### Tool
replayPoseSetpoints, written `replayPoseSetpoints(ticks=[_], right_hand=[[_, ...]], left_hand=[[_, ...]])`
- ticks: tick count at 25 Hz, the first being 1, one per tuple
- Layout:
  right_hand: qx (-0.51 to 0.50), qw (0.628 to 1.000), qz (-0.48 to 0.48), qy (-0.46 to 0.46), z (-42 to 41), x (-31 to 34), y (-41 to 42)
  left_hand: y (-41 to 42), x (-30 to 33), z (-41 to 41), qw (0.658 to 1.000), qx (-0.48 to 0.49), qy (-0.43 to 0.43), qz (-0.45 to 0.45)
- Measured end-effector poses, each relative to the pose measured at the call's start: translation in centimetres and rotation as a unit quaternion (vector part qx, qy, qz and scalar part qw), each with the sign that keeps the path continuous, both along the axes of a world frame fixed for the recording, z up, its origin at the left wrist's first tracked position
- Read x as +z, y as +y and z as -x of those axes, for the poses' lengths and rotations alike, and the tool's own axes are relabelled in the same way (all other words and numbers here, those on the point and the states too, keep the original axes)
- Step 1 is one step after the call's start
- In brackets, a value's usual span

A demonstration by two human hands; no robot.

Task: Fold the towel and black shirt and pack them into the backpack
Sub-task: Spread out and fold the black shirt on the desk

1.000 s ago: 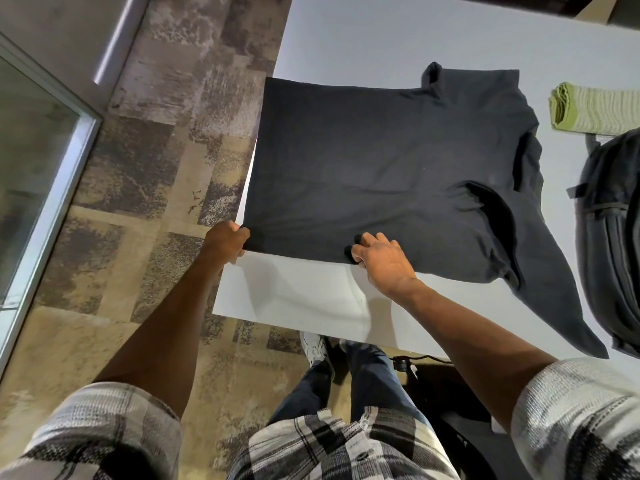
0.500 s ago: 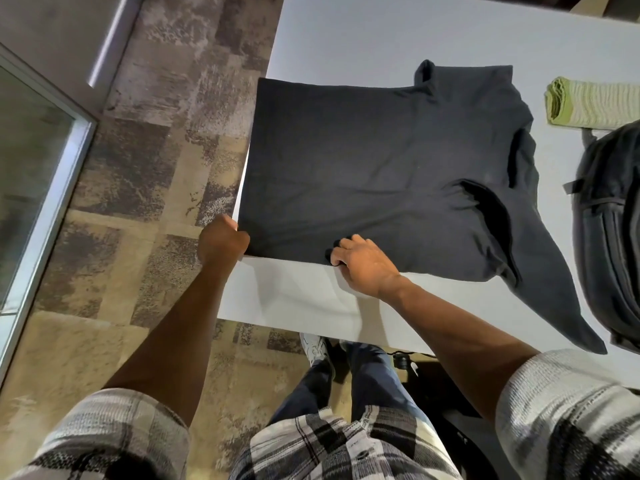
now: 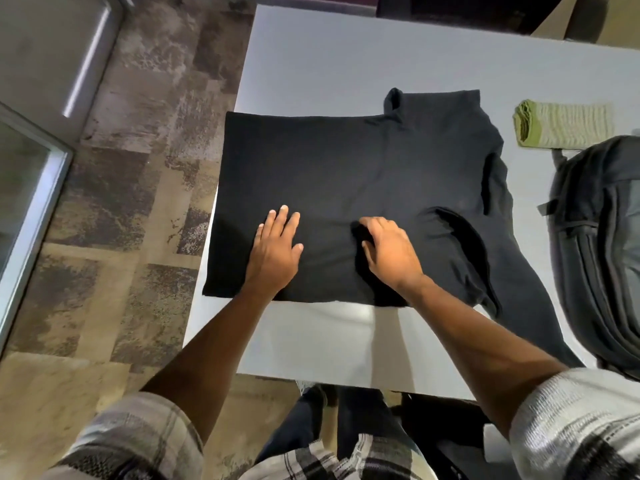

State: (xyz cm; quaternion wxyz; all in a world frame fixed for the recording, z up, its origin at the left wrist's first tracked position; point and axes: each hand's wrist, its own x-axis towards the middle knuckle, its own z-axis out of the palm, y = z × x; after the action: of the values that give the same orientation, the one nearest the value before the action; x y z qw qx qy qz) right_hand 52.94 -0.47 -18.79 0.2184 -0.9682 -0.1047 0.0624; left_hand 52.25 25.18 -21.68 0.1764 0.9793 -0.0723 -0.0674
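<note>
A mottled brown and grey carpet (image 3: 114,216) is seen to the left of a white worktop (image 3: 311,341), whose near edge lies just above the person's plaid shirt. On the near half of the worktop the black shirt (image 3: 346,174) is laid flat, its long axis running left to right, hem at the left edge and collar toward the right; one sleeve is trailed toward the near right. The left hand (image 3: 275,252) is pressed flat on the cloth, its grip spread. Beside it, a bunched fold of the shirt is pinched by the curled right hand (image 3: 389,252). Farther right, a dark backpack (image 3: 599,244) is lain against the sleeve. Beyond it, the folded green towel (image 3: 562,129) is set.
</note>
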Motion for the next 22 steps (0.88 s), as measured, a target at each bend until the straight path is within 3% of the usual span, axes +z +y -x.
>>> replayPoseSetpoints(ticks=[6, 13, 18, 22], right_hand=[[-0.003, 1.000, 0.027, -0.007, -14.0, 1.8, -3.3], [0.099, 0.990, 0.084, 0.055, -28.2, 2.4, -5.1], [0.160, 0.957, 0.224, 0.089, -32.2, 1.3, -6.9], [0.172, 0.958, 0.218, 0.068, -32.4, 1.6, -9.2]], left_hand=[[2.0, 1.7, -12.6, 0.997, 0.034, -0.013, -0.069], [4.6, 1.6, -25.4, 0.984, 0.005, 0.027, -0.174], [5.4, 2.4, -28.9, 0.972, 0.031, 0.111, -0.203], [5.9, 3.3, -30.1, 0.967, 0.041, 0.117, -0.224]])
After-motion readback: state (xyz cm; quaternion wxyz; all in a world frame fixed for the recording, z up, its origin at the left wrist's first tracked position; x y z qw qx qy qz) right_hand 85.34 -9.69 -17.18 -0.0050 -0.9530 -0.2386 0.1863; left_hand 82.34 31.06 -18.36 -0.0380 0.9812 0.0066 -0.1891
